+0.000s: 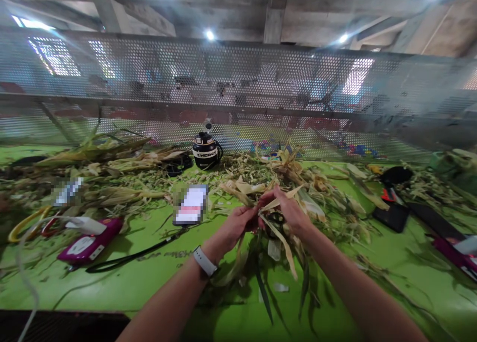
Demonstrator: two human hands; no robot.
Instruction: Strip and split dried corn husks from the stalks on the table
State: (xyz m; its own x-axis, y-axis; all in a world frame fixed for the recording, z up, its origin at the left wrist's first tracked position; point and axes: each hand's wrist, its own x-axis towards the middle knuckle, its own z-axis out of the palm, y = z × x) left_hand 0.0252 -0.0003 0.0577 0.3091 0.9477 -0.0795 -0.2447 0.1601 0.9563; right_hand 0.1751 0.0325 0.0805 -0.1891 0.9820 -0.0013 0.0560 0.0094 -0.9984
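My left hand, with a pale band on its wrist, is closed with its fingertips on a bunch of dry corn husks. Close against it, my right hand is also closed on the husks, and one pale strip crosses over its fingers. Long strips, some pale and some green, hang below both hands toward the table. The fingertips partly hide one another where they meet. More loose husks lie heaped just behind the hands, among chopped-looking plant scraps.
A green table carries a phone, a black jar marked "ENERGY", a magenta box-shaped device with a white plug and cable, and a black pouch-like item. Husk piles lie left. A perforated metal panel stands behind.
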